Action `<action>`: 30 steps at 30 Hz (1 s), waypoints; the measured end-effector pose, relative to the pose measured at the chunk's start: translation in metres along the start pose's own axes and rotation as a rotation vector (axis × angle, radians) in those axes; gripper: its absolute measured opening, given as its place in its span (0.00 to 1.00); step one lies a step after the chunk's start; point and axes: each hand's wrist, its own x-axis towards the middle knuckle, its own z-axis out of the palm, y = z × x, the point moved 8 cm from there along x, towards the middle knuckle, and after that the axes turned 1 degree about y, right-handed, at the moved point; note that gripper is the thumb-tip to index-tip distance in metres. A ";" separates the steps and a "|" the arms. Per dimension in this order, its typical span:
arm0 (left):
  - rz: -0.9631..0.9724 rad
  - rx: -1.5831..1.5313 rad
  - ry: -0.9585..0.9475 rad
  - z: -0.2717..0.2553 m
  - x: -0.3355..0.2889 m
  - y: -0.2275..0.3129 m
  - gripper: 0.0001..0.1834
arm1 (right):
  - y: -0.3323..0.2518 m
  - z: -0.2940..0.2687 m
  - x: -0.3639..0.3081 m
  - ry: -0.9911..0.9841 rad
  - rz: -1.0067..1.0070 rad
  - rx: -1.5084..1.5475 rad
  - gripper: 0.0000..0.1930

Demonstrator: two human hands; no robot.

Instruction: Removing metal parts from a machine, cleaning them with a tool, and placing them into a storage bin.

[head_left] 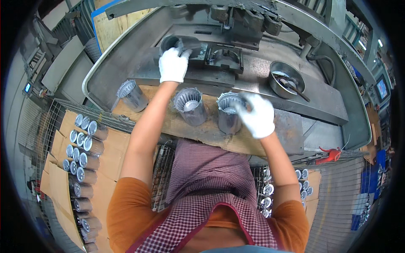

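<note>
Both my hands wear white gloves. My left hand (174, 65) reaches over the machine bed to a dark round holder (168, 44); its fingertips are blurred, and I cannot tell whether they grip anything. Beside it on the bed is a second fixture (225, 58) with a round recess. My right hand (257, 117), fingers apart, is at the rim of a grey finned metal cylinder (229, 120). A similar cylinder (194, 113) stands upright in the middle of the wooden board (211, 137). Another cylinder (134, 97) leans at the board's left end.
A metal bowl (276, 86) with tools in it sits on the bed at right. Machine heads (249, 27) hang above the fixtures. Many finned cylinders (86, 168) lie on cardboard at left, others (304, 185) at right. Red-handled pliers (329, 155) rest on the right wire rack.
</note>
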 end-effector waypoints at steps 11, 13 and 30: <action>0.630 0.218 -0.138 0.050 -0.019 0.110 0.13 | 0.068 0.096 0.083 -0.500 0.421 -0.129 0.32; 0.571 0.092 -0.007 0.043 -0.006 0.110 0.14 | 0.075 0.107 0.091 -0.527 0.419 -0.167 0.30; 0.174 0.217 -0.984 0.012 -0.116 0.040 0.34 | 0.073 0.137 0.105 -0.560 0.316 -0.239 0.23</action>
